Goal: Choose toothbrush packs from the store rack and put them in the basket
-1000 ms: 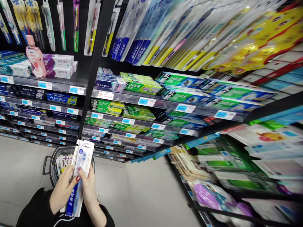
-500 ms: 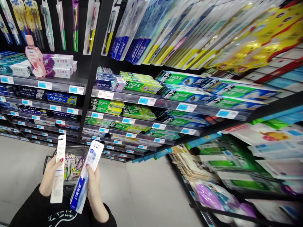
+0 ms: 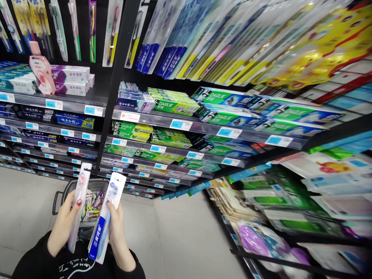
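My left hand (image 3: pixel 62 224) grips a white toothbrush pack (image 3: pixel 79 201) with a pinkish brush, held upright at the lower left. My right hand (image 3: pixel 116 228) holds a second pack, a blue toothbrush pack (image 3: pixel 106 215) with a dark blue label at its bottom. The two packs are apart, side by side, above a black shopping basket (image 3: pixel 59 197) that stands on the floor and holds several more packs. Both sleeves are black.
Black store shelves (image 3: pixel 180 124) run across the view with green and blue toothpaste boxes and blue price tags. Toothbrush packs hang above. A pink bottle (image 3: pixel 40 75) stands on the left shelf. More packaged goods fill racks at the right. Grey floor lies below.
A second ago both hands held the packs together as one stack. They have since separated them, one in each hand, and the left pack has turned to show a pink brush.
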The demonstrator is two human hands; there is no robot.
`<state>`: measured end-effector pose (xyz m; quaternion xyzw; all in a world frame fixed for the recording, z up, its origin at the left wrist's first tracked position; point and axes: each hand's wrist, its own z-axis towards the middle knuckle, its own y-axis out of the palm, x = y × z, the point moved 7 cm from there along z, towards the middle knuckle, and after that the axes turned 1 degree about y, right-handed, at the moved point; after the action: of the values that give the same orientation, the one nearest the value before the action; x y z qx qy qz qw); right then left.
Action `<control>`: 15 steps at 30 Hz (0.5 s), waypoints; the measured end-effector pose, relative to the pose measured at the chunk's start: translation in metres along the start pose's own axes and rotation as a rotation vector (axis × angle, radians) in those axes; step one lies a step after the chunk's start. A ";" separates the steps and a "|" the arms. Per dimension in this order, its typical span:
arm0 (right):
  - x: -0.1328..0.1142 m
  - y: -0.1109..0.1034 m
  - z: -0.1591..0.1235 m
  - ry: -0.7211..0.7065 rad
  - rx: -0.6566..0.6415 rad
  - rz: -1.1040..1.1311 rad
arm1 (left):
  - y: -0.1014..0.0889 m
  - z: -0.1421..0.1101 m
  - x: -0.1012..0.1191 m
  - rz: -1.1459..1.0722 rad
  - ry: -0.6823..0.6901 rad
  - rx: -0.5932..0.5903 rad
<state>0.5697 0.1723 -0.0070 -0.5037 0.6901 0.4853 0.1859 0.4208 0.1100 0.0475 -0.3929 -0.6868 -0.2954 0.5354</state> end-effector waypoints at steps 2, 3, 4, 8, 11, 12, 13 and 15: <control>0.001 -0.002 0.002 -0.008 0.012 0.003 | 0.000 -0.006 0.012 0.306 0.096 0.066; 0.001 -0.002 0.003 -0.011 0.016 -0.001 | 0.001 -0.009 0.015 0.399 0.107 0.094; 0.002 -0.003 0.004 -0.015 0.017 -0.008 | 0.000 -0.010 0.017 0.451 0.105 0.116; 0.003 -0.004 0.006 -0.031 0.020 -0.030 | 0.001 -0.008 0.015 0.308 0.091 0.095; 0.004 -0.005 0.006 -0.030 0.022 -0.024 | 0.013 -0.002 0.003 -0.316 -0.045 -0.121; 0.004 -0.004 0.006 -0.025 0.022 -0.018 | 0.019 -0.002 0.001 -0.569 -0.122 -0.204; 0.004 -0.004 0.006 -0.018 0.021 -0.010 | 0.025 -0.003 0.000 -0.794 -0.203 -0.275; 0.004 -0.002 0.005 -0.003 0.011 0.010 | 0.032 -0.006 0.001 -1.089 -0.329 -0.375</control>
<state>0.5688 0.1744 -0.0132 -0.4984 0.6951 0.4831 0.1872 0.4514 0.1222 0.0493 -0.1126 -0.7995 -0.5787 0.1149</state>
